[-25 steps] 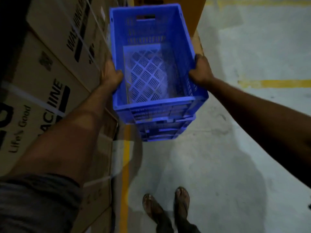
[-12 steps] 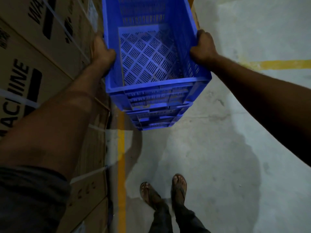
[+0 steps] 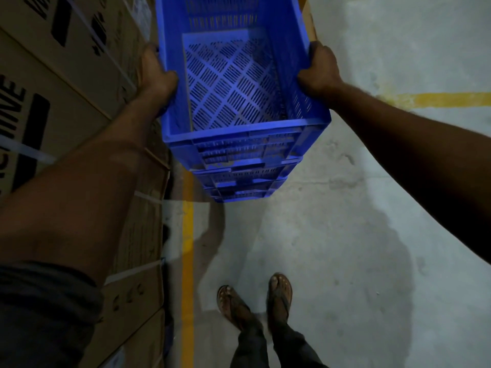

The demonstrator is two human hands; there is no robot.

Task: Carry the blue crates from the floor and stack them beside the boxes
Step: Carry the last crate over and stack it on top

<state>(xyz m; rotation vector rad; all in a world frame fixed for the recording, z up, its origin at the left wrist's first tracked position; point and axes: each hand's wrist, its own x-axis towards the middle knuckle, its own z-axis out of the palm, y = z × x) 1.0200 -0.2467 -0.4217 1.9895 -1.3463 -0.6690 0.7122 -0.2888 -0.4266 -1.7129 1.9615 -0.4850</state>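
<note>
Since the sandalled feet stand at 6 o'clock with bare toes, just short of the stack, any crate that slides toward me would land on them. Beyond them, toward 12 o'clock, the lower blue crates sit on the floor beside the yellow line. The top crate rides above them, and I cannot tell whether its base is seated in the rim below. If it is not, letting go could leave it skewed and free to slip.

The left hand, at 9 o'clock of that crate, has its fingers curled round the long wall. It sits close against the cardboard boxes, so a shove leftward could pinch the knuckles or snag a strap. The right hand, at 3 o'clock, is clamped on the opposite rim. I judge an uneven release would tip the crate.
</note>
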